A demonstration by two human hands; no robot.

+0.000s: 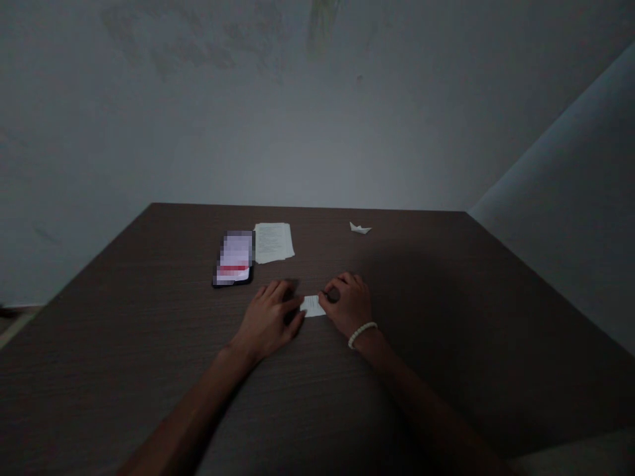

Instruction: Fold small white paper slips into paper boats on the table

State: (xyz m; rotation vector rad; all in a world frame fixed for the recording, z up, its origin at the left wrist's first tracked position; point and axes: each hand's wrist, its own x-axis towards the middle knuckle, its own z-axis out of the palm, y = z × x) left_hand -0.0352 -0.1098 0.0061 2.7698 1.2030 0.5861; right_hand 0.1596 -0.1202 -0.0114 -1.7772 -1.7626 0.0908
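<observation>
A small folded piece of white printed paper (312, 306) lies on the dark wooden table between my two hands. My left hand (268, 317) holds its left edge, index finger at the upper corner and thumb at the lower one. The right edge is gripped by my right hand (348, 305), with thumb and index finger curled together over it. A beaded white bracelet (362, 334) circles my right wrist. The paper's corners are partly covered by the fingertips.
Beyond my left hand lies a phone (235, 258) with its screen lit and blurred out. A stack of printed paper sheets (272, 242) sits beside it. Farther right stands a small folded paper boat (360, 229). The table (149, 317) meets a grey wall (307, 132).
</observation>
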